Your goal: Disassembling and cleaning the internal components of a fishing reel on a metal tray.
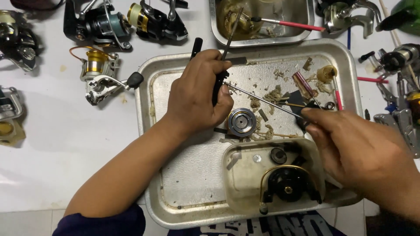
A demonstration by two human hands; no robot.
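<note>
Holding a thin metal rod [262,99] across a steel tray [175,183] at frame centre.

The rod spans between both hands above a round grey spool [241,122] and greasy debris in the tray; a plastic tub [245,183] at lower right holds a black reel rotor [286,183]. The left hand [197,94] is curled around a black-handled tool [216,85]; the right hand [350,148] pinches the rod's end. Fishing reels [100,74] lie at upper left, and a second tray [262,22] sits at the top.

White table [65,140], metal trays [183,205], fishing reels [103,74]
</note>
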